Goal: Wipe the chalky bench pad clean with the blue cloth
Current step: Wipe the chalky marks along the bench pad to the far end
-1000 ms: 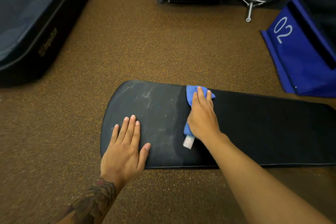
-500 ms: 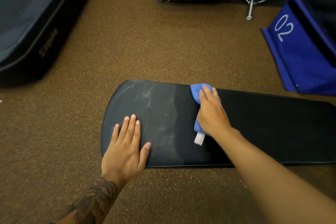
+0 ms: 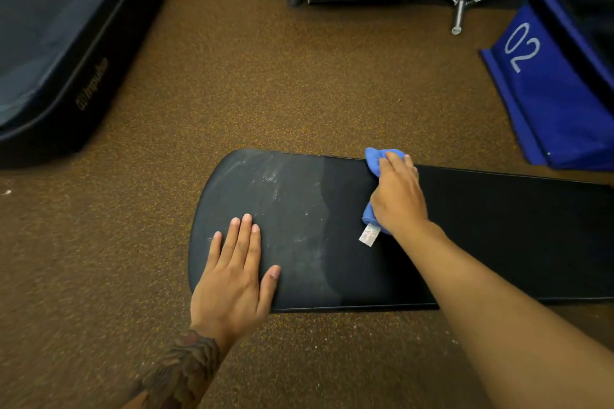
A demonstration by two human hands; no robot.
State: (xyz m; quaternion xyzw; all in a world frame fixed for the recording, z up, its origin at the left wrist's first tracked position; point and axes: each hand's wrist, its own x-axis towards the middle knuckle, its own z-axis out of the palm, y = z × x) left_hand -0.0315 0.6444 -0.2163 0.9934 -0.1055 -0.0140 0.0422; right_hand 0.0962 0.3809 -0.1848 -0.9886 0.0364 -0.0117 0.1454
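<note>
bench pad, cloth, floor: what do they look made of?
Bench pad: looks like black vinyl or leatherette over padding; smooth and matte, with chalk smears on its rounded end.
Cloth: likely microfibre; soft, bunched blue folds, with a white sewn tag.
Floor: probably speckled rubber gym flooring; its grainy brown-orange fleck suggests that, though short carpet can't be ruled out.

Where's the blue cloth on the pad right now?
In the head view the blue cloth lies under the right hand on the bench pad, by its far edge, right of the chalky patch.
</note>
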